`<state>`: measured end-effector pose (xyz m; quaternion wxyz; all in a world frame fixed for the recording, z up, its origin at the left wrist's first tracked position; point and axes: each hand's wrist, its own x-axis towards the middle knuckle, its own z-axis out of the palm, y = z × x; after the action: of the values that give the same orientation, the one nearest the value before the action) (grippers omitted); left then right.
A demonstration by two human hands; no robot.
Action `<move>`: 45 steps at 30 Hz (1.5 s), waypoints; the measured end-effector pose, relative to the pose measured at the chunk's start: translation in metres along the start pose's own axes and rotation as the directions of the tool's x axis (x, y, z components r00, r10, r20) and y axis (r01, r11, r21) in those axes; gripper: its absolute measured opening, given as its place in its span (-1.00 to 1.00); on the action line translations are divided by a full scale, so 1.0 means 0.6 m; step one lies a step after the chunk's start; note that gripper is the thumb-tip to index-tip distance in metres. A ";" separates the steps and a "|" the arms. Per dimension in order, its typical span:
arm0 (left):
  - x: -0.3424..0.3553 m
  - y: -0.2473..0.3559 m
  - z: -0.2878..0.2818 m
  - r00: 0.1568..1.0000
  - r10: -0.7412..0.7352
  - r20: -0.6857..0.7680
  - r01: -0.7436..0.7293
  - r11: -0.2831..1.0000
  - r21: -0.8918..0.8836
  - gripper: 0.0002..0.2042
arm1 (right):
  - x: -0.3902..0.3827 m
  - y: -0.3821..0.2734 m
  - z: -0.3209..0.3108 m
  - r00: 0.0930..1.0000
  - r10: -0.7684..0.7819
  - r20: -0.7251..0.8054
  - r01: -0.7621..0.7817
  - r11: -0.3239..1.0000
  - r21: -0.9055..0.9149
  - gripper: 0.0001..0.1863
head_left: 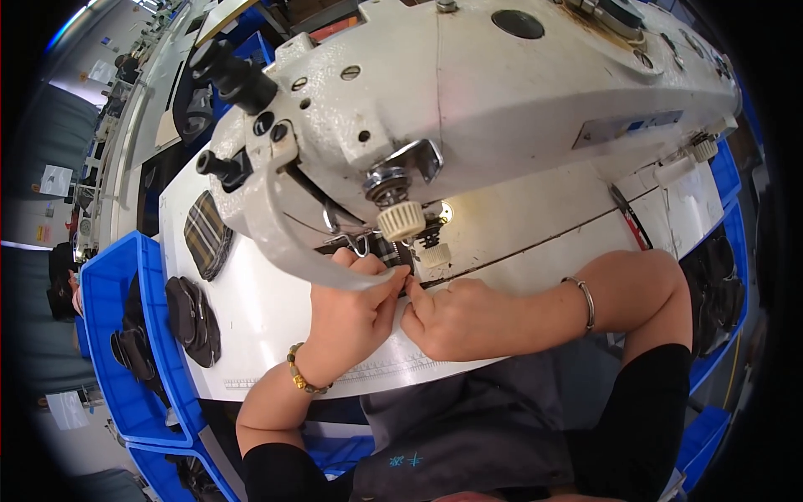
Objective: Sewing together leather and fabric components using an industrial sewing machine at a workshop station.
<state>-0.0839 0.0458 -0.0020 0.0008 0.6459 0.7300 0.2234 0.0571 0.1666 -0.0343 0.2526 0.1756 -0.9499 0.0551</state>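
Observation:
A white sewing machine (502, 100) stands over the work surface, its head at the left end. Below its thread tension knobs, a dark plaid cloth piece (390, 253) lies near the presser foot area, mostly hidden by the machine and my fingers. My left hand (355, 309) is closed on the cloth's near edge, its fingertips partly behind the pale curved guard (293, 243). Right beside it, my right hand (452, 320) pinches the same edge, thumb and forefinger together. The fingertips of both hands nearly meet.
Left on the white table (268, 335) lie a folded plaid cloth piece (207, 236) and a stack of dark cloth pieces (192, 321). A red-and-black hand tool (631, 219) rests at the right. Blue bins (150, 335) with dark pieces flank the table.

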 end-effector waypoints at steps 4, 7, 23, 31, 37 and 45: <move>0.002 0.000 0.001 1.000 0.021 0.021 -0.022 0.999 0.045 -0.80 | 0.000 -0.001 0.004 1.000 0.006 -0.003 -0.006 1.000 0.003 -0.80; 0.005 0.003 -0.001 0.999 0.036 0.030 -0.038 0.996 0.081 -0.80 | -0.001 -0.002 0.004 1.000 -0.002 -0.004 0.002 1.000 -0.023 -0.79; 0.014 -0.003 -0.007 0.996 0.032 0.088 -0.042 0.993 0.115 -0.74 | 0.002 0.018 0.010 0.998 -0.006 0.065 0.011 0.997 -0.081 -0.88; 0.038 -0.008 -0.007 0.987 -0.090 0.133 0.061 0.977 0.207 -0.69 | 0.008 0.043 0.037 0.988 0.152 -0.040 -0.152 0.988 0.014 -0.90; 0.035 -0.056 -0.013 0.992 -0.008 0.122 0.011 1.000 -0.025 -0.81 | 0.008 0.048 0.034 0.989 0.126 -0.081 -0.123 0.992 0.037 -0.87; 0.013 -0.105 -0.015 0.980 -0.072 0.184 0.128 0.941 -0.312 -0.75 | 0.013 0.046 0.022 0.992 0.106 -0.061 -0.107 0.994 -0.009 -0.84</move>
<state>-0.1472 0.0462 -0.0120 0.1802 0.6158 0.7128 0.2835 0.0349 0.1876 -0.0420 0.2788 0.1214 -0.9502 0.0679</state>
